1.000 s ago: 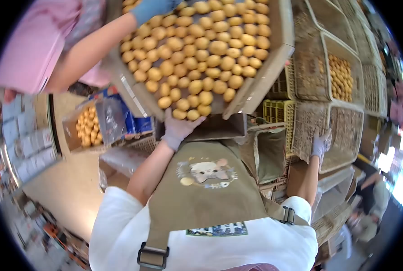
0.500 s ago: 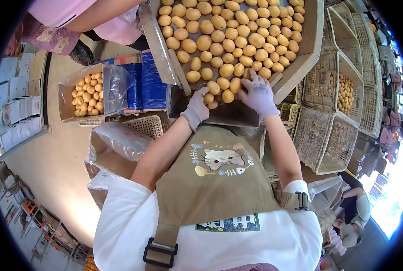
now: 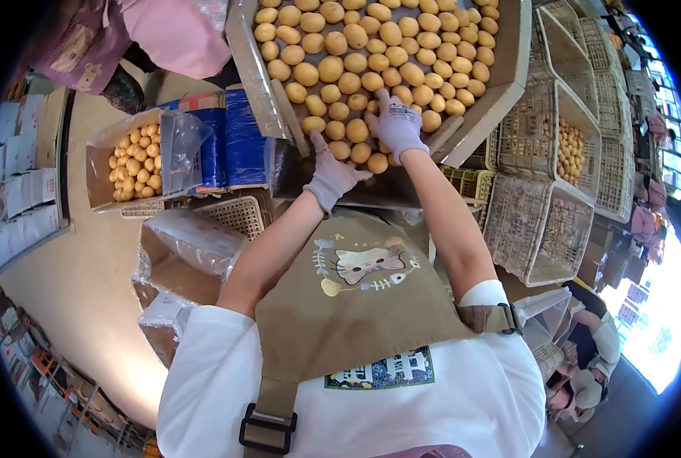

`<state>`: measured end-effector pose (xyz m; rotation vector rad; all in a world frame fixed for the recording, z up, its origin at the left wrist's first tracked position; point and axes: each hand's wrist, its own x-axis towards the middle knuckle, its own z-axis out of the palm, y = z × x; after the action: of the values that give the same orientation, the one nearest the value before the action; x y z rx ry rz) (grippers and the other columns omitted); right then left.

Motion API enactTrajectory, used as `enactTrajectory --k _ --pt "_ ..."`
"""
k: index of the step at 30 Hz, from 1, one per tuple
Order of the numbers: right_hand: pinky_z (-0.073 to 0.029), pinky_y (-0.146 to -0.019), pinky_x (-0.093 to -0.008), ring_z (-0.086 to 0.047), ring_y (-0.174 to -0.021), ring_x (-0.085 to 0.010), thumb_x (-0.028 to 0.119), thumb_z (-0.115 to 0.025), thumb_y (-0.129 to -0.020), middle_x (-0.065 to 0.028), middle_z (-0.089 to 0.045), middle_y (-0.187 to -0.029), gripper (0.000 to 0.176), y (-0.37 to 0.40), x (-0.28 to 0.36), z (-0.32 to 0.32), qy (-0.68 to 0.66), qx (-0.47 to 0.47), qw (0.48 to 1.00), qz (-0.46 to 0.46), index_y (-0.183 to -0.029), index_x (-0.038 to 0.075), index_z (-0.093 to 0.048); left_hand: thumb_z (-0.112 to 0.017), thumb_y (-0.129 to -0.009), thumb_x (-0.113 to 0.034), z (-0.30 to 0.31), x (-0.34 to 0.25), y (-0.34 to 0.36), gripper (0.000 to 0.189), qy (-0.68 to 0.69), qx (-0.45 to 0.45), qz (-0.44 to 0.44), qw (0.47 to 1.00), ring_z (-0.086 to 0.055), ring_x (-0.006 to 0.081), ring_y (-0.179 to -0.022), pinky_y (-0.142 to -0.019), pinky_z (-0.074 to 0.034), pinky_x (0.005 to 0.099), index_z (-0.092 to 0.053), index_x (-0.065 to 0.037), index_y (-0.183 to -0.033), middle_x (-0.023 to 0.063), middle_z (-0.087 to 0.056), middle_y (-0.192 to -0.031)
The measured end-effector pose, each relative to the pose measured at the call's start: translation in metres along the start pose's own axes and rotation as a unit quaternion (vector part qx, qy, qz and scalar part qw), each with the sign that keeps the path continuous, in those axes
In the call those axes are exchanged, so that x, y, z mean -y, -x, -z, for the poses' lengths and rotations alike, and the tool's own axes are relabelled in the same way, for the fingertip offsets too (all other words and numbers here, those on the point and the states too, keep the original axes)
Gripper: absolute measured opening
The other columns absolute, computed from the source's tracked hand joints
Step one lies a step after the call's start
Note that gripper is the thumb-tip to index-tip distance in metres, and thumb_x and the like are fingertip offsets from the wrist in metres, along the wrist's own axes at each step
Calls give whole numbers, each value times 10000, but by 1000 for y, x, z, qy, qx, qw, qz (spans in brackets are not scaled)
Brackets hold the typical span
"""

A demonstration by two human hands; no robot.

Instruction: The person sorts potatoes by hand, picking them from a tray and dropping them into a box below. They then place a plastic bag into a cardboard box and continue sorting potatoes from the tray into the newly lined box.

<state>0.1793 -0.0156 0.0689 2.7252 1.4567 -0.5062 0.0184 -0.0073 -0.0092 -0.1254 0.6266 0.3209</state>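
Note:
Many round, yellow-orange fruits (image 3: pixel 330 69), possibly small citrus, cover a grey sorting tray (image 3: pixel 501 95) whose front narrows to a gap. Both my hands wear thin pale gloves. My left hand (image 3: pixel 334 174) is at the left of the gap, fingers and thumb spread around the lower fruits (image 3: pixel 340 149). Against the right side of the same cluster lies my right hand (image 3: pixel 398 126), one finger extended up between fruits; its other fingertips are partly hidden. A few fruits sit between the hands at the tray's lip. Below the gap is a dark bin (image 3: pixel 295 172), partly covered by my arms.
On the left stand a plastic-lined box of fruit (image 3: pixel 100 172), a blue-wrapped box (image 3: pixel 246 145) and an open lined carton (image 3: pixel 161 263). Stacked plastic crates (image 3: pixel 508 237) line the right side. Another person in pink (image 3: pixel 176 38) stands at upper left; someone else is at lower right.
My right hand has moved up and left, farther over the fruits. My left hand has spread around the cluster's left side. The whole view has shifted slightly.

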Motion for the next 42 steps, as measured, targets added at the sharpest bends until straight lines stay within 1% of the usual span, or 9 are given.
enactTrajectory --k 9,12,14,17,25,31,38,40,42 --pt "-520 -792 -436 -657 -884 -323 219 -781 -736 -109 -685 -980 342 71 -83 85 -90 -323 884 325 -1017 72 -653 -338 -738 -948 -10 -7 10 1093 -9 45 13 999 -196 330 -1507 -1096 -101 765 -261 -242 -1569 8 -253 -1634" --pt "-546 -876 -414 -667 -1000 -299 218 -765 -773 -134 -690 -1017 344 64 -189 113 -160 -437 882 -68 -1054 51 -656 -338 -725 -957 -8 -7 10 1120 -12 39 23 999 -179 349 -1508 -1107 -107 754 -253 -229 -1572 34 -226 -1642" --pt "-553 -873 -422 -682 -974 -302 183 -679 -838 -158 -701 -1070 340 64 -204 129 141 -527 829 -124 -1149 51 -639 -341 -717 -962 -10 -5 11 1134 -1 41 29 999 -175 359 -1507 -1109 -109 752 -245 -226 -1573 44 -219 -1644" --pt "-479 -949 -440 -662 -926 -356 198 -660 -870 -141 -695 -1104 333 42 -168 119 -10 -288 957 -17 -1183 87 -646 -352 -712 -962 -8 -5 5 1141 10 43 37 998 -177 373 -1504 -1109 -109 750 -236 -224 -1574 57 -217 -1643" --pt "-407 -967 -511 -616 -1142 -293 305 -522 -928 -137 -697 -1147 296 -42 -90 56 230 -11 969 -90 -1167 173 -638 -395 -687 -966 -6 -5 5 1158 26 24 27 999 -143 341 -1518 -1102 -59 763 -232 -242 -1576 9 -202 -1649" --pt "-403 -977 -504 -633 -950 -295 401 -722 -793 -67 -704 -1006 366 -15 -125 74 81 -281 945 145 -1067 163 -676 -350 -739 -942 -5 -10 12 1127 66 30 21 997 -124 345 -1524 -1105 -51 758 -193 -222 -1591 23 -169 -1659" --pt "-561 -805 -368 -661 -954 -255 243 -750 -831 -80 -695 -1026 355 32 -172 155 210 -490 844 -55 -1144 97 -667 -344 -723 -953 -4 -12 6 1152 55 68 51 995 -103 362 -1524 -1089 -47 776 -183 -218 -1595 30 -167 -1661" --pt "-549 -831 -382 -665 -929 -291 85 -733 -794 -153 -681 -1040 453 29 -86 125 -97 -334 936 61 -1228 56 -607 -350 -717 -959 -3 -9 5 1155 57 87 43 994 -122 366 -1518 -1095 -63 768 -207 -214 -1588 52 -162 -1657" --pt "-548 -736 -390 -680 -838 -278 114 -651 -851 -98 -691 -934 317 17 -15 67 -36 -184 964 189 -1167 106 -653 -341 -712 -966 2 -9 2 1159 48 84 44 994 -151 378 -1510 -1091 -92 771 -214 -215 -1586 55 -174 -1654"
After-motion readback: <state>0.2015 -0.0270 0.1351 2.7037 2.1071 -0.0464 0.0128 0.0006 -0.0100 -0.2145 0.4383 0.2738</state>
